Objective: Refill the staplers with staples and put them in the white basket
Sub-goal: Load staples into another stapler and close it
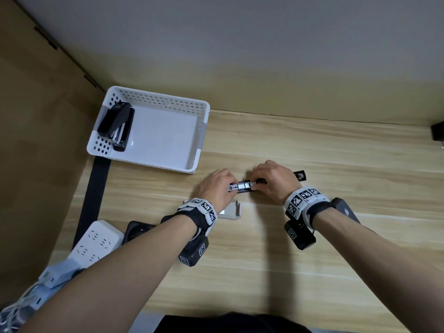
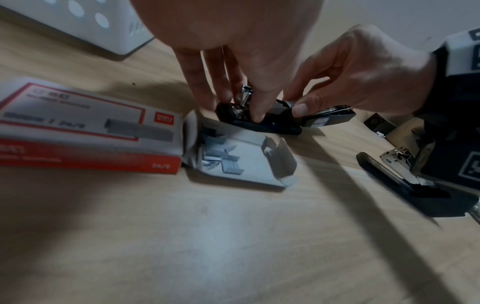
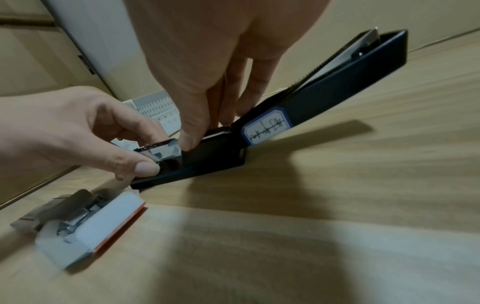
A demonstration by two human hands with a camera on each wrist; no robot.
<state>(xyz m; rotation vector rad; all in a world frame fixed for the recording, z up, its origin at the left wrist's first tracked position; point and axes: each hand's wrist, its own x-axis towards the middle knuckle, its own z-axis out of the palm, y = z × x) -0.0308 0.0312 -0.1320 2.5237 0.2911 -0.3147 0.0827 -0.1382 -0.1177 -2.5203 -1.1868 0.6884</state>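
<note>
A: What do the hands hold?
B: Left hand (image 1: 217, 186) pinches the front of the opened stapler (image 1: 242, 187); right hand (image 1: 271, 180) curls its fingers round the magazine near the hinge, thumb (image 3: 188, 139) on the metal channel

A: Where does the stapler lie?
B: Base on the wooden desk (image 1: 288, 260), lid swung back to the right. The staple box (image 2: 85, 131) lies open just beside it. A second stapler (image 1: 116, 127) lies in the white basket (image 1: 165, 99), far left
</note>
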